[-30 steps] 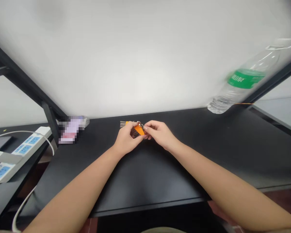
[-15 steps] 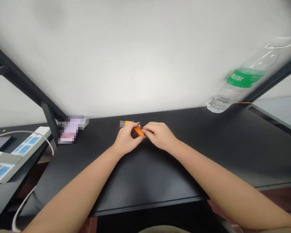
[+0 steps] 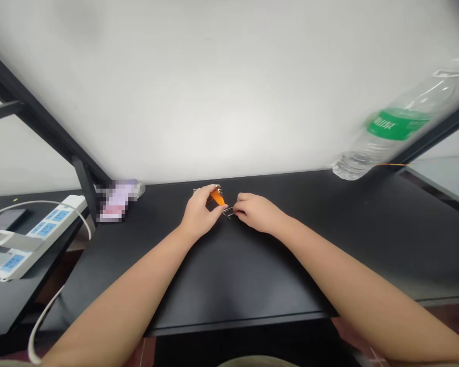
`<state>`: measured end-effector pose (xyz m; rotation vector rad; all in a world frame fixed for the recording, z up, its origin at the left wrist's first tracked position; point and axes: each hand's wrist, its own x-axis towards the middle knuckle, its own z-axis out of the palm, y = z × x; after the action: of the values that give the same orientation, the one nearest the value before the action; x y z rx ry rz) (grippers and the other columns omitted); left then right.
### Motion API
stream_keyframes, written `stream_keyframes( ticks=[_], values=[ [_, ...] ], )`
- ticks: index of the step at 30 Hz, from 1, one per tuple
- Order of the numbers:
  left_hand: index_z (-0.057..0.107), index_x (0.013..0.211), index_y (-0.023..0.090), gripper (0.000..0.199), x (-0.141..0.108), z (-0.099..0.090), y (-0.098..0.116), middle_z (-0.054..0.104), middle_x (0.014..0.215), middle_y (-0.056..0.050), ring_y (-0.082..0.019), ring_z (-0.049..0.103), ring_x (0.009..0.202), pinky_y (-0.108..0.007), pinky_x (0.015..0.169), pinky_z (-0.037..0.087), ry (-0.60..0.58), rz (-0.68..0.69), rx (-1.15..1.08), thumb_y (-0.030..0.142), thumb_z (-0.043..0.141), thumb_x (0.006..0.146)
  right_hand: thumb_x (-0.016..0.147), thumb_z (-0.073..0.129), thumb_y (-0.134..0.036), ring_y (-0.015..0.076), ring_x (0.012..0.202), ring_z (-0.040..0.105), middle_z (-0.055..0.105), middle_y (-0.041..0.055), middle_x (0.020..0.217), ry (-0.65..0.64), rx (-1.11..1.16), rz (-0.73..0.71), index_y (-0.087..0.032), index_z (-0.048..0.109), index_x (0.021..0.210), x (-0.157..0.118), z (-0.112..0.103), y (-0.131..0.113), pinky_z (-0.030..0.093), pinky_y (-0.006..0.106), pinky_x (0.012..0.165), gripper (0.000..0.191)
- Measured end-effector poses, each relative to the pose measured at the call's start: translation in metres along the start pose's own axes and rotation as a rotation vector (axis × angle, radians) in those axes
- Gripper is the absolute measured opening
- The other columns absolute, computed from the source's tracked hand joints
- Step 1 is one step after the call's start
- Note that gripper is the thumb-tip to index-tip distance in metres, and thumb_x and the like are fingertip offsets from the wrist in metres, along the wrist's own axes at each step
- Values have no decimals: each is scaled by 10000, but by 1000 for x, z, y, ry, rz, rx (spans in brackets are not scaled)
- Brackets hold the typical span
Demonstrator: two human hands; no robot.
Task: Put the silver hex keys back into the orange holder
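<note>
Two hands: left hand is pinching one orange holder, frame centre; right hand is pinching one metal piece beside it.
Surroundings: one bottle is leaning upper right; one power strip is lying left.

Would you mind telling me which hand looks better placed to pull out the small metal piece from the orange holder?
Probably the right hand: its fingertips already pinch the metal piece, which sticks out toward it. The left hand is wrapped around the orange holder, steadying it above the black desk.
</note>
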<state>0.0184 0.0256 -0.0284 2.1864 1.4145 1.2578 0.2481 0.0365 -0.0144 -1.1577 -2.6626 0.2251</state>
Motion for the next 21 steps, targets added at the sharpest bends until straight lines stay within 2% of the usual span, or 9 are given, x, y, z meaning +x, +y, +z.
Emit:
stream_keyframes(
  ticks=[3,6,8,10,13,15,18,21],
  values=[
    [615,1315,225,533,-1,0,0,722,1253,-93,-250,712,1090,-422,948,606,-9,-14,-20,343,817,836,935,563,-156,178,700,561,632,80,873,-50,-126,14,-177,691,818,-4,-4,-11,362,319,611,175],
    [622,1303,221,521,-1,1,1,724,1240,-88,-234,719,1071,-403,943,612,-19,-29,-68,316,820,831,871,594,-119,159,639,525,633,78,838,-73,-102,65,-177,640,764,-7,-8,-14,330,318,569,131],
    [622,1303,220,514,-1,0,3,726,1233,-86,-222,724,1059,-389,943,613,-31,-28,-104,302,817,834,838,615,-112,157,663,544,646,57,828,-33,59,77,-187,626,762,-8,-10,-12,373,303,601,107],
    [621,1306,217,514,-1,0,5,730,1228,-88,-220,727,1054,-388,950,610,-45,-20,-122,303,817,839,834,635,-136,155,699,578,662,25,830,52,347,99,-201,643,832,-7,-11,-8,435,292,649,65],
    [627,1295,214,512,-2,-2,9,739,1213,-91,-229,732,1040,-402,960,603,-63,-15,-113,326,823,835,873,675,-232,156,723,634,693,10,873,209,864,175,-218,675,1065,-4,-11,-5,518,303,678,192],
    [629,1286,217,505,-2,-3,11,749,1179,-83,-224,737,996,-396,934,606,-74,-22,-109,337,823,835,887,717,-317,173,735,676,715,27,860,283,1120,209,-204,692,1091,-2,-10,-7,562,330,696,235],
    [624,1283,222,499,-2,-3,13,761,1125,-60,-201,735,929,-371,882,611,-76,-22,-123,324,818,834,875,770,-392,221,790,736,751,61,834,354,1302,210,-184,725,966,1,-8,-13,602,374,746,232],
    [622,1284,222,503,-3,-2,13,760,1135,-62,-200,734,935,-369,882,611,-75,-11,-135,319,818,832,854,805,-393,239,824,757,776,75,864,416,1340,210,-182,754,960,2,-5,-17,621,396,784,242]
  ],
)
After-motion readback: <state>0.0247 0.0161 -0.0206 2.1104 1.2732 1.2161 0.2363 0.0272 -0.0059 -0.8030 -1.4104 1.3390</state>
